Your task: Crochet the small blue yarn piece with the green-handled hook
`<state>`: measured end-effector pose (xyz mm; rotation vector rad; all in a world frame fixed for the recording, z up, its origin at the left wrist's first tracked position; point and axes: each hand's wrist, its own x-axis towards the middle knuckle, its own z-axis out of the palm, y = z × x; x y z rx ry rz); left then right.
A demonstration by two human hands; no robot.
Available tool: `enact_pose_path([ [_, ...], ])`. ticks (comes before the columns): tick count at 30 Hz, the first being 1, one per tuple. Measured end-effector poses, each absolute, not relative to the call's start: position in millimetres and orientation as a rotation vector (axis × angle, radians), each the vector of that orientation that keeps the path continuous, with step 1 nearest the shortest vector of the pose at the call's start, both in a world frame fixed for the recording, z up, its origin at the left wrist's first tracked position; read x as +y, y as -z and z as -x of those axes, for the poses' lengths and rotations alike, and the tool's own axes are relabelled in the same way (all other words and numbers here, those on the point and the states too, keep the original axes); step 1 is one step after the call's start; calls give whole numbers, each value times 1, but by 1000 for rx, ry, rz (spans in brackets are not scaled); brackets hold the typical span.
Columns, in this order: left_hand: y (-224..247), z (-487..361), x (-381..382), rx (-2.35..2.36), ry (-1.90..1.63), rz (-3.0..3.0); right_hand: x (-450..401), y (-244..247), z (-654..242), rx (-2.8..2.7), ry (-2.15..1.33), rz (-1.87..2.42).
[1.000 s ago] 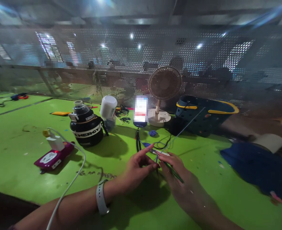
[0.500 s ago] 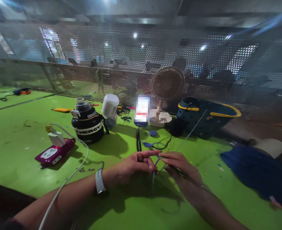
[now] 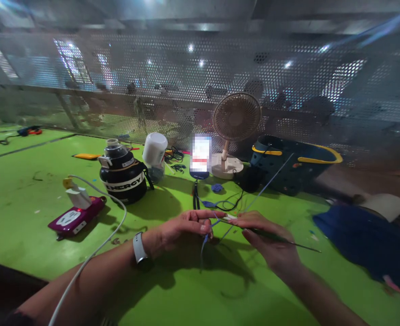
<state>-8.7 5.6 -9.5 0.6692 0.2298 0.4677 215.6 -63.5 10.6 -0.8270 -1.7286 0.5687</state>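
My left hand (image 3: 183, 230) pinches a small piece of blue-purple yarn (image 3: 205, 240), its index finger stretched out with the strand over it. A loose yarn tail hangs below the thumb. In my right hand (image 3: 271, 246) is a thin crochet hook (image 3: 291, 243), its dark green handle under the fingers and its tip at the yarn by my left fingertip. A taut yarn strand (image 3: 269, 183) runs from the hands up toward a dark basket (image 3: 281, 170). Beyond the hands lies a small blue yarn piece (image 3: 216, 187).
A lit phone (image 3: 200, 156) stands before a fan (image 3: 236, 117). Left are a black bottle (image 3: 125, 179), a white container (image 3: 155, 147) and a purple power strip (image 3: 76, 218), whose white cable (image 3: 94, 253) crosses my left forearm. Dark blue cloth (image 3: 356, 244) lies right on the green table (image 3: 173, 294).
My right hand has moved slightly right and turned, so the hook lies flatter and its rear end shows. My left hand and the yarn tail have shifted a little left.
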Motion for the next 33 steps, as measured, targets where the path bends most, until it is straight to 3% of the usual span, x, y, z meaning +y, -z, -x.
enact_pose_path([
  [10, 7, 9, 8, 230, -488, -731, -63, -5, -216, -1448, -869, 883],
  [17, 4, 2, -7, 381, -585, -847, -65, 1, -199, -1071, -1263, 890],
  [26, 12, -7, -14, 387, -653, -1031, -74, 5, -190, -1433, -850, 921],
  [33, 9, 0, -5, 407, -616, -1075, -76, 1, -199, -1482, -763, 961],
])
